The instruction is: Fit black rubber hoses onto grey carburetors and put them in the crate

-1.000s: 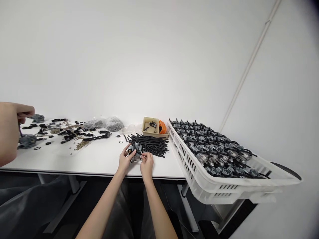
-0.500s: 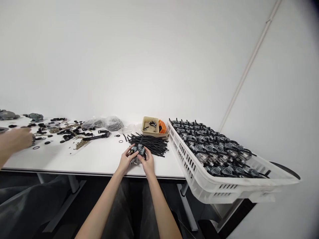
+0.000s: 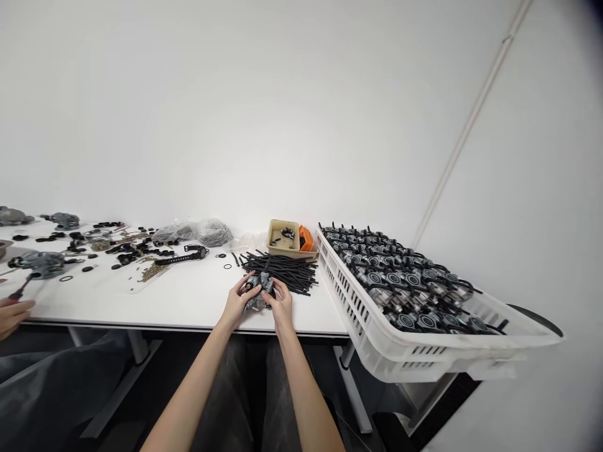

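Observation:
A small grey metal carburetor (image 3: 257, 299) with black parts rests at the table's front edge, between both my hands. My left hand (image 3: 239, 301) grips its left side, fingers curled over the top. On the other side my right hand (image 3: 281, 302) is closed around it, thumb near the front. A black piece stands up from its top. Right behind it lies a heap of black rubber hoses (image 3: 287, 271). My fingers cover much of the carburetor's sides.
To the right, a white plastic crate (image 3: 400, 348) holds rows of carburetors (image 3: 414, 279). A beige tray (image 3: 282, 253) and an orange basket (image 3: 306, 238) stand behind the hoses. Leftward lie a wristwatch (image 3: 183, 256), plastic bags (image 3: 211, 232), brass bits (image 3: 153, 270) and a co-worker's hand (image 3: 13, 316) with a screwdriver.
My hands stay on the carburetor with only a slight finger shift. At far left, the co-worker's arm has drawn back and down, uncovering a grey metal part on the table.

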`<state>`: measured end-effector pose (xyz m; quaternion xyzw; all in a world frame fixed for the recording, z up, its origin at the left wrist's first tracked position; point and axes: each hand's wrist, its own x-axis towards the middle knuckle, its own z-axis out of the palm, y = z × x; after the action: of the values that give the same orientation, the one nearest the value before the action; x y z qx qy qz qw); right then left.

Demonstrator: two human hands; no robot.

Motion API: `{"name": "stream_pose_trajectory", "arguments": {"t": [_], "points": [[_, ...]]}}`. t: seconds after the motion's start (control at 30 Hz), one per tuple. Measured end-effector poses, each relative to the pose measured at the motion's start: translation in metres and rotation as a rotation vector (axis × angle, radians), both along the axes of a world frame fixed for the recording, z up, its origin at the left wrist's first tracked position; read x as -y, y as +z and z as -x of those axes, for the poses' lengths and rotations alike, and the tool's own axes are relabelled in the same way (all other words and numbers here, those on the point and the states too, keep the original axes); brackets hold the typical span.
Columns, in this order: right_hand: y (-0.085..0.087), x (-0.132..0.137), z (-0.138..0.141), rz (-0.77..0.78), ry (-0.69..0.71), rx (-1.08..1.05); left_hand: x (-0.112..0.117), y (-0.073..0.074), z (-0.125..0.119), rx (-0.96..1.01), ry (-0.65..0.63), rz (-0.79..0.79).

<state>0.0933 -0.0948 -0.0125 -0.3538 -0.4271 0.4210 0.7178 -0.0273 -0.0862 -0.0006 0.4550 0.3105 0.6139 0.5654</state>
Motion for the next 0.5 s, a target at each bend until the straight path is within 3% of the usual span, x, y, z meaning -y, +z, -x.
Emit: {"name": "stream_pose_trajectory", "arguments": {"t": [0.3,0.5], "points": [[0.002,0.005,-0.008,0.008,0.17,-0.097,0.004,0.006,0.009,0.17,-0.14,0.149],[0.003,0.007,-0.01,-0.01,0.219,-0.191,-0.002,0.001,0.018,0.427,-0.238,0.392]]}}
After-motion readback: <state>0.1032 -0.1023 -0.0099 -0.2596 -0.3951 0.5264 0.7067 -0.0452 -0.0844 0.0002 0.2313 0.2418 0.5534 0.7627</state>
